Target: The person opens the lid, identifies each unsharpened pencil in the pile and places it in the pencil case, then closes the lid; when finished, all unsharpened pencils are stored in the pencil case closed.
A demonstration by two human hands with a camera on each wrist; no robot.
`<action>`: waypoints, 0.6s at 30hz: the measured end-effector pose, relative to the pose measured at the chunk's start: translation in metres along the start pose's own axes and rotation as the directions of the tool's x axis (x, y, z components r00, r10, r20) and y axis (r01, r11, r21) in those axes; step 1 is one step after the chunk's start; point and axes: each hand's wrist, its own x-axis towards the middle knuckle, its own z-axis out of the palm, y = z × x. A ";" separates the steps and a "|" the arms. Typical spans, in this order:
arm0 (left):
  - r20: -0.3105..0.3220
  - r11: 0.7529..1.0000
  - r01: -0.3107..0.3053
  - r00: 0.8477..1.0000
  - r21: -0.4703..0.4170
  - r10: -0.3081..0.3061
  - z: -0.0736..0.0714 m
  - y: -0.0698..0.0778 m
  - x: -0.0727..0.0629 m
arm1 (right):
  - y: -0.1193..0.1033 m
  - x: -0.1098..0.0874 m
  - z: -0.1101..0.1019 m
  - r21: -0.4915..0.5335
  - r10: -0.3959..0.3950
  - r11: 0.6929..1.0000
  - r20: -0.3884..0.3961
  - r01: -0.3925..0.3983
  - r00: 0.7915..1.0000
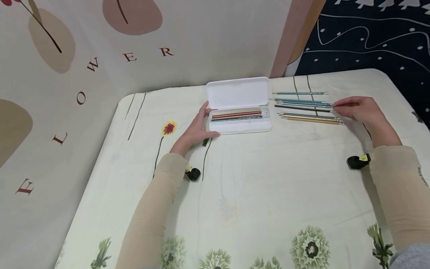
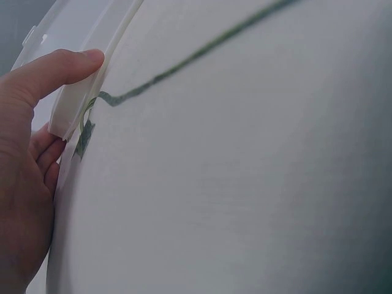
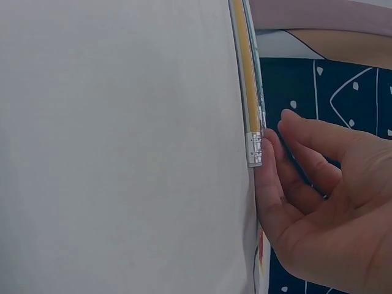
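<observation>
A shallow white pencil case lies with its lid raised behind it. Several pencils, red, gold and dark, lie inside along the back. My left hand grips the left end of the case, thumb on the front edge and fingers behind. In the left wrist view the thumb presses the rim of the case. Right of the case lie several loose teal, black and yellow pencils. My right hand is at their right ends, beside the black pencil; its thumb and fingertips look slightly apart.
One teal pencil lies apart at the back. Black-and-yellow objects appear beside each forearm. The floral cloth covers the surface up to the printed wall hanging. Dark patterned fabric hangs at the back right.
</observation>
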 end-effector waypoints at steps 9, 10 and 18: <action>0.000 1.000 0.008 1.000 0.003 -0.008 0.001 0.001 -0.001 | 0.008 0.005 0.002 -0.075 -0.082 0.994 0.010 0.083 0.997; 0.002 1.000 0.008 1.000 0.004 -0.008 0.001 0.001 -0.001 | 0.007 0.004 0.002 -0.081 -0.088 0.993 0.010 0.089 0.996; 0.005 1.000 -0.028 1.000 -0.009 0.028 0.000 0.003 -0.002 | 0.001 0.000 0.003 -0.148 -0.131 0.980 0.018 0.132 0.991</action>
